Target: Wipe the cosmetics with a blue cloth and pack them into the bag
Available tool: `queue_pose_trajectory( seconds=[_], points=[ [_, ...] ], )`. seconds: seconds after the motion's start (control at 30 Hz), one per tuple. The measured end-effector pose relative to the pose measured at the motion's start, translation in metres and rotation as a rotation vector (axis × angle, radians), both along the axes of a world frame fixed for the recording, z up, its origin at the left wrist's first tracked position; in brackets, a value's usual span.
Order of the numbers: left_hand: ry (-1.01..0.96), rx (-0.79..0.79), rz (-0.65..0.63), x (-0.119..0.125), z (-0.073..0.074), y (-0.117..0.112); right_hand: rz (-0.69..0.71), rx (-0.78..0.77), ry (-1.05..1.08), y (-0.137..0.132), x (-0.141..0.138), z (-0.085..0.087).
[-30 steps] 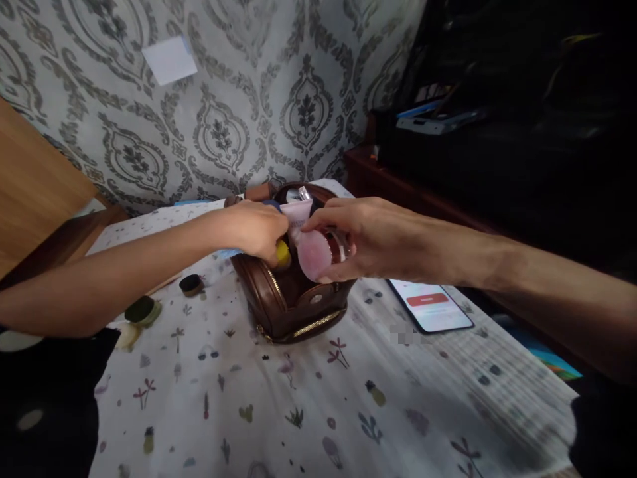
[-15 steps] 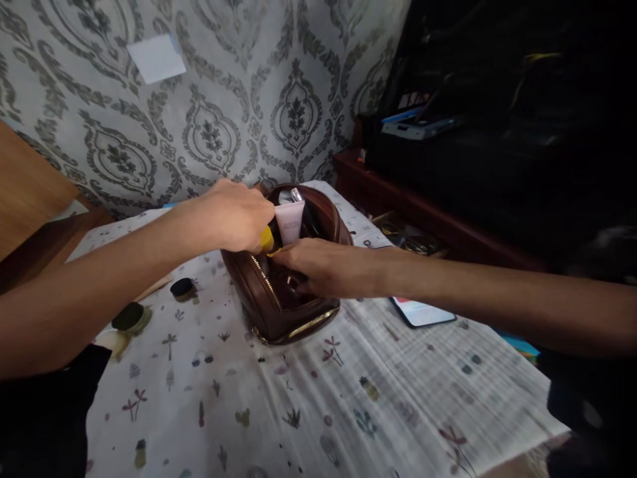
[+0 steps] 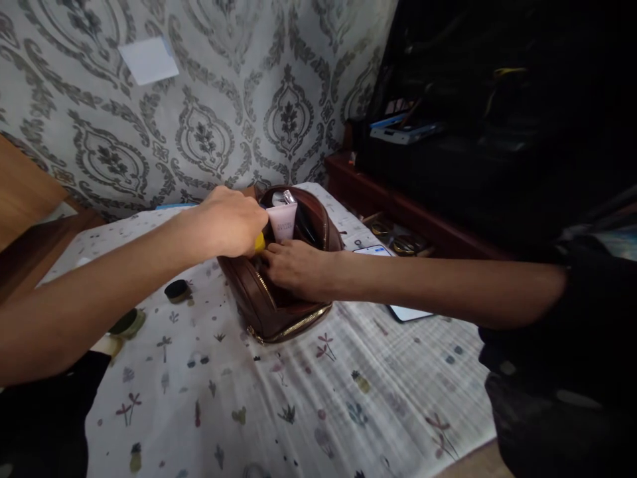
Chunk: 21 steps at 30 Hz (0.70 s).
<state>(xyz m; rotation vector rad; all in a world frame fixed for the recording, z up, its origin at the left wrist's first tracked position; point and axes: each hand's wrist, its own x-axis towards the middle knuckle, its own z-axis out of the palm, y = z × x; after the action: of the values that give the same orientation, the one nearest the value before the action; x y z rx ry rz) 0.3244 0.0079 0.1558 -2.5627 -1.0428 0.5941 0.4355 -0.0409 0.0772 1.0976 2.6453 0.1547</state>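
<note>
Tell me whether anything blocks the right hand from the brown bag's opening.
Nothing visible does: the right hand is in the open mouth of the brown bag. The pink tube shows just beyond it; the bag's bottom is hidden.

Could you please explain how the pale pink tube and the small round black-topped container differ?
The pale pink tube sticks up inside the brown leather bag; the small round black-topped container sits on the printed cloth. The tube's end is flat, the container's top round. The bag outsizes both.
</note>
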Motion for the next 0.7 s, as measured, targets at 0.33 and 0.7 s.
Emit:
queue_pose_trajectory(
  seconds=[0.33, 0.7],
  points=[
    [-0.120, 0.020, 0.111, -0.031, 0.021, 0.013, -0.232, -0.243, 0.226, 0.015, 0.010, 0.012],
    [-0.416, 0.101, 0.280, -0.057, 0.017, 0.015, -0.604, -0.176, 0.601, 0.044, -0.028, 0.005]
  ],
)
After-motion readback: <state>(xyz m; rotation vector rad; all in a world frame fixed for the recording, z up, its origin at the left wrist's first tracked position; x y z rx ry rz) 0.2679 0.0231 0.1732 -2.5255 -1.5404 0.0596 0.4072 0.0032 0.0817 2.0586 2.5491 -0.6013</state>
